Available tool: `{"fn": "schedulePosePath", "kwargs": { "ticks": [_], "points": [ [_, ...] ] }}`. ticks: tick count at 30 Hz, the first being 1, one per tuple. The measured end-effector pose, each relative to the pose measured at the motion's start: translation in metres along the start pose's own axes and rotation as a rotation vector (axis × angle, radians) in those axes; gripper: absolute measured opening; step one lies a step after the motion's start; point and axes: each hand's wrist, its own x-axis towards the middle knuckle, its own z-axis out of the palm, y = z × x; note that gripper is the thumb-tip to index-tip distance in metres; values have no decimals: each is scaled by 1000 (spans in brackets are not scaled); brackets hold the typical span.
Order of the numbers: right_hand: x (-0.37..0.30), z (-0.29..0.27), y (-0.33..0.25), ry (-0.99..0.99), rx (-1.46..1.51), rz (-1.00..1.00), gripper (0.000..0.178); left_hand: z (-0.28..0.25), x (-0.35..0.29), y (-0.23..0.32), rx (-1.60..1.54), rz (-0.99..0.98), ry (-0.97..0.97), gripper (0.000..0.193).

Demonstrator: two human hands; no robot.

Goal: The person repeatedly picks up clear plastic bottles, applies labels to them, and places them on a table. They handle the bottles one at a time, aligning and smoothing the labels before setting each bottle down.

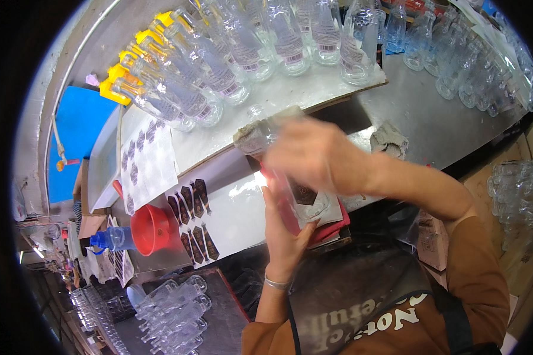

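A: how are the hands placed in the head view?

B: the left hand is spread, thumb and fingers apart, the thumb set by the base of a clear bottle that's laid over a red pad at the bench's near edge. The right hand is blurred over the bottle's upper part, fingers curled, but whether anything is clamped in them can't be told

A: and the bench and room?

B: the white benchtop is scattered with dark labels in two rows, with a red tub placed beside them. Standing bottles are crowded on a raised white board, and a grey rag is left by its edge. Further left a blue panel is seen; more glassware is stacked at lower left
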Motion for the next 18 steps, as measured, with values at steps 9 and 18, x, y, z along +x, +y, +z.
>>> {"fn": "schedulePosePath", "kwargs": {
  "ticks": [9, 18],
  "points": [
    [-4, -2, 9, 29, -35, 152, 10, 2, 2, 4, -21, -26, 1, 116],
    [-32, -5, 13, 40, 289, 280, 15, 2, -3, -8, -93, -70, -27, 115]
  ]
}}
